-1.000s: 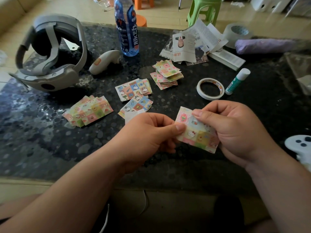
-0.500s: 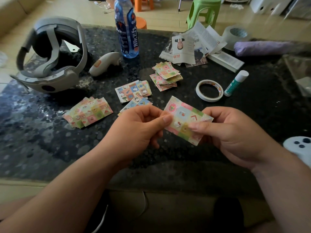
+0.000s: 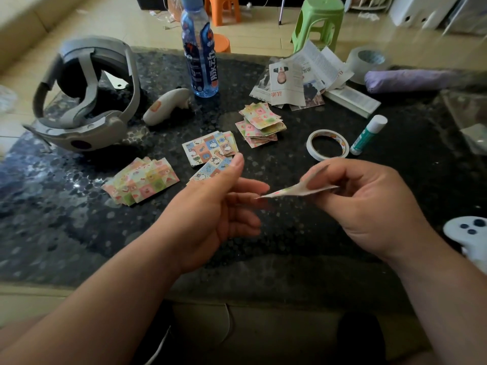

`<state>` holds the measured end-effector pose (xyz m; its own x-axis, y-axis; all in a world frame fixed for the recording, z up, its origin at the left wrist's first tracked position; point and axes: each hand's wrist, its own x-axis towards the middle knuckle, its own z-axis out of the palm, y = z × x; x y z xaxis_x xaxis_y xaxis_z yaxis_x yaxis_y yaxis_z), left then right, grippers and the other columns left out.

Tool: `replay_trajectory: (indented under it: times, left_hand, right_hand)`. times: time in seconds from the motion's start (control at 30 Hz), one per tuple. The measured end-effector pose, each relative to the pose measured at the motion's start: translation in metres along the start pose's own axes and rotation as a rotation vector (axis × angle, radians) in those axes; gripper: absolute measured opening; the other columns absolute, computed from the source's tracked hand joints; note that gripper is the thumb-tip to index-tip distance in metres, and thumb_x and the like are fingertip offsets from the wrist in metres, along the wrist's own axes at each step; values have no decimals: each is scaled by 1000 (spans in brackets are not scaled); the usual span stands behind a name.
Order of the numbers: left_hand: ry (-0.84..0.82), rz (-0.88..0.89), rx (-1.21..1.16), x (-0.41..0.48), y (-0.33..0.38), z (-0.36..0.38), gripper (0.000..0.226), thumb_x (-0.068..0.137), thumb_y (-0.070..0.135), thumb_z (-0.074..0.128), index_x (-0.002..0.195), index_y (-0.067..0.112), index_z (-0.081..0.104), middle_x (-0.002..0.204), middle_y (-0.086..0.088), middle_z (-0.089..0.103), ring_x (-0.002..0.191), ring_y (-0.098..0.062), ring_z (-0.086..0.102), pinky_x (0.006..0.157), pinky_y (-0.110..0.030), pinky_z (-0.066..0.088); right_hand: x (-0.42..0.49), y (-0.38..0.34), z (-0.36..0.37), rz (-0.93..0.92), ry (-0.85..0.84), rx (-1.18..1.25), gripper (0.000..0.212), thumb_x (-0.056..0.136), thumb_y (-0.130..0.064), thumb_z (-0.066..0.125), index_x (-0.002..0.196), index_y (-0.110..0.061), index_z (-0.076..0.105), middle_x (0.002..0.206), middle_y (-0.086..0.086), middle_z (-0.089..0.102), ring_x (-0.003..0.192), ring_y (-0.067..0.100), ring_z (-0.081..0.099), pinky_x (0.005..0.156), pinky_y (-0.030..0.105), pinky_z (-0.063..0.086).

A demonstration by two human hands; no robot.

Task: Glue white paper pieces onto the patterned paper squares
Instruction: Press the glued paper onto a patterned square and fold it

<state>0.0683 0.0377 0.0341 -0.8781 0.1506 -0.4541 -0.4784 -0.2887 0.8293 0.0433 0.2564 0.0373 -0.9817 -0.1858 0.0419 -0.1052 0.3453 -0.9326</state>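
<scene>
Pinching one patterned square (image 3: 290,192) is the right hand (image 3: 369,206); the left hand (image 3: 218,206) is open beside it. Beyond them the glue stick (image 3: 369,135) lies capped, and piles (image 3: 142,180) seem to wait.

A dark speckled table (image 3: 52,219) fills the near scene. Beyond it, on a beige tiled floor (image 3: 126,25), stand a green stool (image 3: 317,19) at far right and an orange stool (image 3: 222,9) at far centre.

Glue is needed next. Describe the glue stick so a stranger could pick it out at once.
Start at the dark speckled table and go to its right half, beyond the right hand. Just right of the flat ring of tape lies the glue stick. It is the only small tube there, green-bodied with a white cap.
</scene>
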Motion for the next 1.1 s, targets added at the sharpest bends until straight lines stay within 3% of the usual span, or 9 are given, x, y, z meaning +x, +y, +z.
replay_trajectory:
  times: [0.1,0.2,0.37,0.5,0.6,0.8,0.87,1.0,1.1]
  left_hand:
    - [-35,-38,-68,0,-4,4,22,78,22,72,91,4,73,79,-16,71,57,-20,66,56,-30,59]
    - [-1,-16,-86,1,-10,7,33,69,5,76,100,2,66,75,-18,71,57,-21,69,54,-29,59]
    - [168,69,35,5,-20,5,27,79,0,77,103,1,64,79,-21,74,71,-31,75,60,-33,61]
    - [261,52,191,7,-35,1,21,85,3,77,102,4,66,80,-14,77,73,-28,76,63,-32,61]
    - [307,60,356,8,-46,0,16,88,11,76,100,7,67,75,-9,76,68,-23,76,64,-34,63]
    - [227,73,802,1,-64,4,10,99,32,64,90,28,66,65,7,72,55,-5,67,56,-23,56]
    - [227,111,1037,-3,-70,4,13,96,41,65,87,32,65,68,10,69,61,-3,64,60,-23,55]
    - [202,337,1430,-8,-81,0,27,94,51,61,79,28,60,80,14,56,80,-4,51,72,-28,51]
    - [28,518,1628,-17,-105,4,40,87,55,53,106,25,71,115,7,63,109,-18,58,91,-37,53]
  right_hand:
    - [-1,3,0,-60,2,15,30,81,11,75,85,-19,76,103,-3,76,97,13,73,87,25,58]
    - [-2,4,2,-39,-11,83,32,83,21,64,96,-7,74,117,-1,72,105,5,72,86,20,57]
    - [1,12,6,372,-17,316,29,95,15,48,99,-3,71,102,12,78,93,21,76,65,30,59]
    - [-1,13,11,669,-105,595,24,98,-3,43,93,4,66,108,29,72,88,33,71,58,35,54]
    - [-2,19,16,705,-157,418,23,97,-18,62,96,1,74,102,21,77,83,25,71,56,29,51]
    - [-3,40,33,691,-117,-98,9,90,-15,76,82,-9,77,71,6,76,62,17,64,58,30,50]
    - [-3,41,35,676,-122,-189,11,88,-18,78,77,-14,77,66,2,74,56,12,62,57,29,49]
    - [-3,42,37,583,-142,-338,12,87,-23,79,76,-19,75,77,-5,73,74,11,68,64,28,50]
    - [-5,42,40,516,-161,-431,13,86,-23,80,76,-18,74,76,-6,72,76,13,69,69,30,55]
